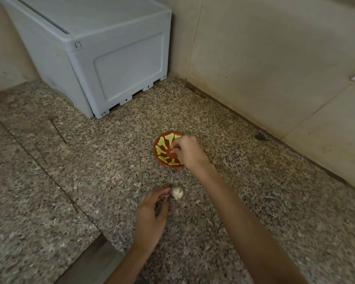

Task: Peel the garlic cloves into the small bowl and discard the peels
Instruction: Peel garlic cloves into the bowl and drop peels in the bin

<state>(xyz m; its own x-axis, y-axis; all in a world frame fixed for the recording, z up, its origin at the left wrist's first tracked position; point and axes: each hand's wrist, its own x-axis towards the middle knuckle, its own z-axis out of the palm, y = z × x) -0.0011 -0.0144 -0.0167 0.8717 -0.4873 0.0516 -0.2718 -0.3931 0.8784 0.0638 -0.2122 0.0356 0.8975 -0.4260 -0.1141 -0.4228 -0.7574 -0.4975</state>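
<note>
Head view: right hand dips bunched fingertips into the small bowl, and I cannot tell whether its grip holds a clove; left hand rests slack, grip apart, beside the garlic on the counter. A wrist nudge could tip the bowl. No readable writing.

A speckled granite desk is seen; a grey plastic box is set at its back, a red patterned bowl nearer, a garlic bulb nearest.

Dim, soft light; blurred, warped edges.
</note>
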